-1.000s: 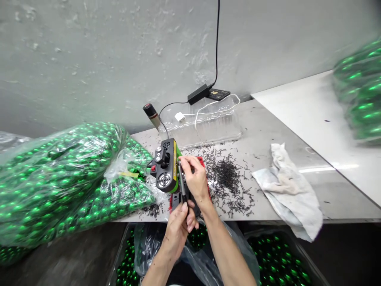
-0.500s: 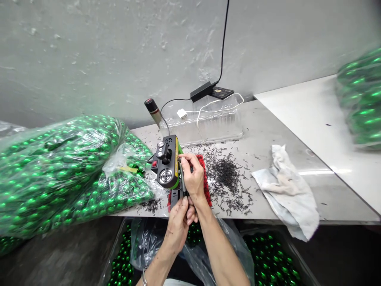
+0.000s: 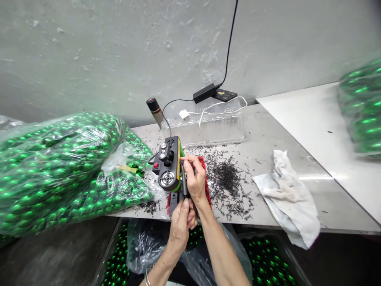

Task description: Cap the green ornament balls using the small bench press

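Observation:
A small black machine [image 3: 169,163] with a red switch and round vents stands on a red mat [image 3: 207,180] at the front of the grey table. My right hand [image 3: 195,176] is at the machine's right side, its thumb and index finger pinched at the upper part of a dark rod-like piece [image 3: 184,182]. Below it, the closed fingers of my left hand [image 3: 181,218] grip the lower end of that piece. Whether anything smaller sits between the fingertips is too small to tell.
Bags of green shiny balls [image 3: 59,167] lie at left. Black bits [image 3: 228,174] are strewn right of the mat, near a white cloth [image 3: 290,194]. Behind are a clear plastic tray [image 3: 220,133], a power adapter [image 3: 204,93] and a spray can [image 3: 154,110]. Bins of green balls [image 3: 269,258] stand below.
The view has shifted slightly. Both hands stay in nearly the same place at the machine, and more of the dark piece shows between them.

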Motion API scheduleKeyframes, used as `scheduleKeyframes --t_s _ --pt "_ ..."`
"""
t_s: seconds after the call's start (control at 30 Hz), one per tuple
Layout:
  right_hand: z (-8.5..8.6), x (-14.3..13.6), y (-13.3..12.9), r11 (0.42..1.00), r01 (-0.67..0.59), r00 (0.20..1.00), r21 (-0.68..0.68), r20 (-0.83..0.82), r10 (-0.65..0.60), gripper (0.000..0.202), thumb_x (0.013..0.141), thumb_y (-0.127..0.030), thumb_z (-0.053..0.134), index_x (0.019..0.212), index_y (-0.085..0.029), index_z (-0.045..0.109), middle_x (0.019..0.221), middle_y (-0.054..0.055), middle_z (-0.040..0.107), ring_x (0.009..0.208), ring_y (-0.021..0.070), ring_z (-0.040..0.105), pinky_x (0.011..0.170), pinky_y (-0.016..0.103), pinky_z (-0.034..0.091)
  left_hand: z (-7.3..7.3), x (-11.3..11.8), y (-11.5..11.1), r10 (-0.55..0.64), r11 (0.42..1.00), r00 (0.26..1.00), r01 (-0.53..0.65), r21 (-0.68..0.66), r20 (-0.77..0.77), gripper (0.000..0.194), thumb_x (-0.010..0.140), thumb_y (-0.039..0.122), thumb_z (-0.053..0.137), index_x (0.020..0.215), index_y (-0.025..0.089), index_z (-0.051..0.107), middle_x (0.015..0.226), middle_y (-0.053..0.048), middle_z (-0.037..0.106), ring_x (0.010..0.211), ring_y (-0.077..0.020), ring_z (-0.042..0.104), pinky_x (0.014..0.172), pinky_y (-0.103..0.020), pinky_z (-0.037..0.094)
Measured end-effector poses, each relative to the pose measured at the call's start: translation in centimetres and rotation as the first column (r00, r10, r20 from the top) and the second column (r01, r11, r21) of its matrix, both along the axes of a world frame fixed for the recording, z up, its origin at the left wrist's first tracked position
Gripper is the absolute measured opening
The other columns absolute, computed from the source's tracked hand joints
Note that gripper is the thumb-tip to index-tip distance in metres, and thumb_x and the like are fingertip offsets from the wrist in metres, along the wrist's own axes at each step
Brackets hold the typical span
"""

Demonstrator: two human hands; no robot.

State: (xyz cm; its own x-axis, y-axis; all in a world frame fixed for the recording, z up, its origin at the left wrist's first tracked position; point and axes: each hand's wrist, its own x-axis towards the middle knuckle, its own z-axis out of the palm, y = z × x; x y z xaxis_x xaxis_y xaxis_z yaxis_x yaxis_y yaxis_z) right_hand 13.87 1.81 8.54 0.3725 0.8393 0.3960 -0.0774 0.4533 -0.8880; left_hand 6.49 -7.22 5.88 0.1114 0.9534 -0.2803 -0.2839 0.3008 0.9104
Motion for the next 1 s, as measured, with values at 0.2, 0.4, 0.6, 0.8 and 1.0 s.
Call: scheduleKeyframes --t_s 0.2,0.4,0.6,0.8,1.0 --pt "-0.2 -0.1 0.3 1.000 0.004 1.000 0.001 -0.001 -0.004 0.025 0.094 -0.034 0.043 0.087 -0.021 0.064 0.093 0.003 0.068 0.095 0.0169 0.062 0.091 0.033 0.044 -0.4 0.1 0.1 -0.012 1.000 1.000 0.012 0.021 -0.002 0.060 0.070 0.074 0.066 0.069 0.020 0.041 0.047 0.014 0.021 0.038 -0.0015 0.011 0.037 -0.016 0.016" --pt "-0.1 -0.2 0.3 1.000 0.019 1.000 -0.010 -0.001 -0.019 0.023 0.093 -0.035 0.046 0.083 -0.022 0.062 0.091 0.003 0.067 0.093 0.0173 0.062 0.091 0.034 0.045 -0.6 0.0 0.0 -0.013 0.999 1.000 0.014 0.030 -0.024 0.059 0.071 0.074 0.065 0.068 0.020 0.040 0.049 0.013 0.020 0.039 -0.0017 0.012 0.038 -0.016 0.014" --pt "-0.1 -0.2 0.2 1.000 0.031 0.999 0.000 -0.007 -0.031 0.024 0.093 -0.035 0.046 0.081 -0.021 0.061 0.088 0.003 0.067 0.092 0.0172 0.062 0.090 0.034 0.045 -0.9 -0.3 0.0 -0.039 0.998 0.999 0.040 0.044 -0.022 0.057 0.075 0.072 0.063 0.069 0.020 0.040 0.049 0.013 0.020 0.040 -0.0018 0.013 0.038 -0.016 0.015" --pt "-0.1 -0.2 0.3 0.999 0.039 0.999 0.010 -0.014 -0.039 0.023 0.093 -0.034 0.046 0.080 -0.021 0.060 0.088 0.002 0.066 0.090 0.0170 0.062 0.089 0.034 0.044 -0.8 -0.5 0.3 -0.162 0.986 0.971 0.150 0.077 0.178 0.049 0.084 0.063 0.060 0.071 0.020 0.040 0.048 0.013 0.022 0.036 -0.0011 0.011 0.037 -0.016 0.016" --pt "-0.1 -0.2 0.4 0.998 0.051 0.998 -0.030 0.023 -0.051 0.024 0.093 -0.037 0.046 0.082 -0.022 0.060 0.088 0.002 0.067 0.088 0.0165 0.062 0.085 0.032 0.044 -0.2 -1.0 0.6 -0.313 0.948 0.826 0.303 0.099 0.468 0.038 0.089 0.051 0.061 0.076 0.020 0.042 0.049 0.013 0.021 0.033 -0.0012 0.007 0.034 -0.015 0.016"
